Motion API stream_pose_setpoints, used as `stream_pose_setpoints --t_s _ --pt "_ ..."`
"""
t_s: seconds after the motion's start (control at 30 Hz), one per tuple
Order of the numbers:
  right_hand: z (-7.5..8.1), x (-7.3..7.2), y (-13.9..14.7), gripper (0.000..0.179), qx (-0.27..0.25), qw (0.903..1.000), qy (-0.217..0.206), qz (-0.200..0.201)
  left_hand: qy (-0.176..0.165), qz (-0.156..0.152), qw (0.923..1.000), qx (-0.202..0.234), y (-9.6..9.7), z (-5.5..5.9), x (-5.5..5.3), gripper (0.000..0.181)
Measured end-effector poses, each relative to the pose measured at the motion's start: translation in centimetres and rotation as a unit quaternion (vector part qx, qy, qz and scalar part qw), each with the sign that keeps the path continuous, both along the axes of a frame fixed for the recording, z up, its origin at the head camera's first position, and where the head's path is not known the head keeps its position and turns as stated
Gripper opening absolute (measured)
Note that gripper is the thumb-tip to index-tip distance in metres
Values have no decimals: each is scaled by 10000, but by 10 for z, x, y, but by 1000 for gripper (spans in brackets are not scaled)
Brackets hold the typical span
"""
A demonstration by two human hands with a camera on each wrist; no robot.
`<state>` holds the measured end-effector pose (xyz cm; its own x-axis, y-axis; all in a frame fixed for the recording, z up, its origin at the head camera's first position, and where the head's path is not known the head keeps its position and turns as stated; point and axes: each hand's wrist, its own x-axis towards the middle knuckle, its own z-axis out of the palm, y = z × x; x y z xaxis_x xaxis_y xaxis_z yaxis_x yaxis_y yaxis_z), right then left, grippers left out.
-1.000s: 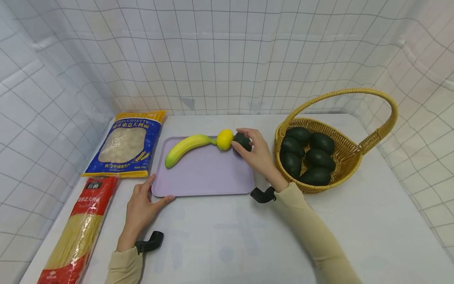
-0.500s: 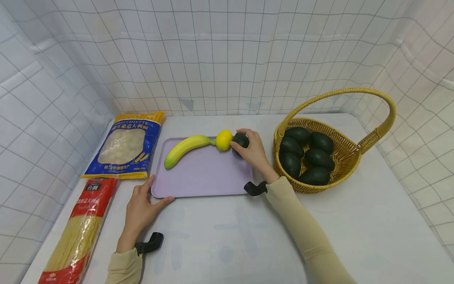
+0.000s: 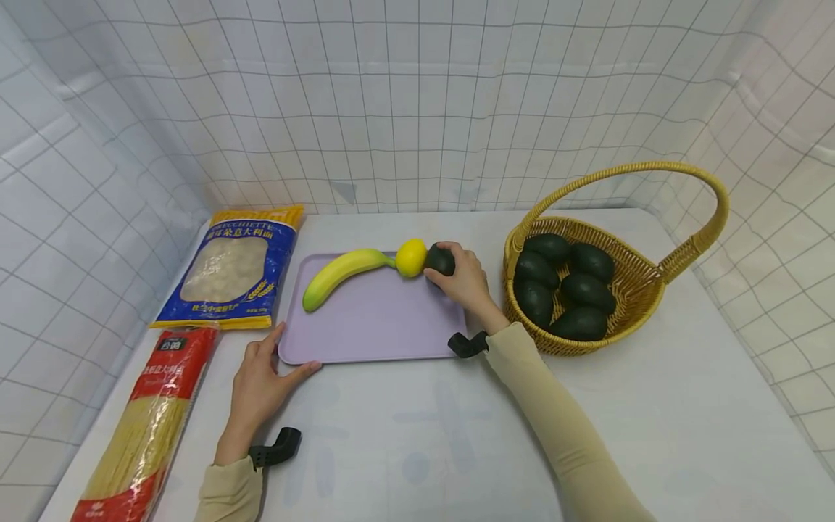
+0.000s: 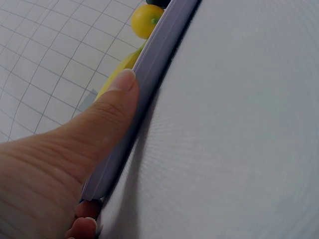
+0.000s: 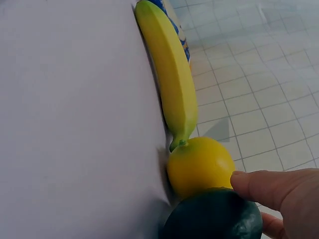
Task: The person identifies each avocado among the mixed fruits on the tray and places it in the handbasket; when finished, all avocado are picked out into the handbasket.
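My right hand (image 3: 467, 281) holds a dark green avocado (image 3: 440, 259) at the back right corner of a lilac tray (image 3: 378, 322), thumb in front and fingers behind. A yellow lemon (image 3: 412, 258) sits right beside the avocado. To its left, a banana (image 3: 334, 276) lies along the back rim with its stem end at the lemon. In the right wrist view, my thumb tip lies at the top of the avocado (image 5: 214, 216). My left hand (image 3: 261, 378) rests with spread fingers around the tray's front left corner. Its thumb (image 4: 107, 107) lies along the front rim.
A wicker basket (image 3: 642, 312) with a tall handle stands right of the tray, holding several avocados (image 3: 588, 292). On the left lie a blue pasta bag (image 3: 228, 264) and a red spaghetti packet (image 3: 146, 420). A gridded white curtain (image 3: 417, 109) hangs behind the table.
My right hand has moved slightly left with the avocado, bringing it up beside the lemon, and its fingers have closed in around the avocado. My left hand has stayed at the tray corner.
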<state>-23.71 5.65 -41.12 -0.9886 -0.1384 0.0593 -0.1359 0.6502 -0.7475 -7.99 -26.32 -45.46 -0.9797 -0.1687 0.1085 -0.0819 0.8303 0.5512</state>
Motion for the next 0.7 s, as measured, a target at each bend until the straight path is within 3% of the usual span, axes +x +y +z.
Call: stream_pose_setpoints --t_s 0.27,0.7 --pt "-2 1 3 52 367 9987 330 124 7 -4 10000 2 0 0 -1 95" --pt "-3 10 7 58 607 9961 301 561 59 -10 10000 -45 0 0 0 94"
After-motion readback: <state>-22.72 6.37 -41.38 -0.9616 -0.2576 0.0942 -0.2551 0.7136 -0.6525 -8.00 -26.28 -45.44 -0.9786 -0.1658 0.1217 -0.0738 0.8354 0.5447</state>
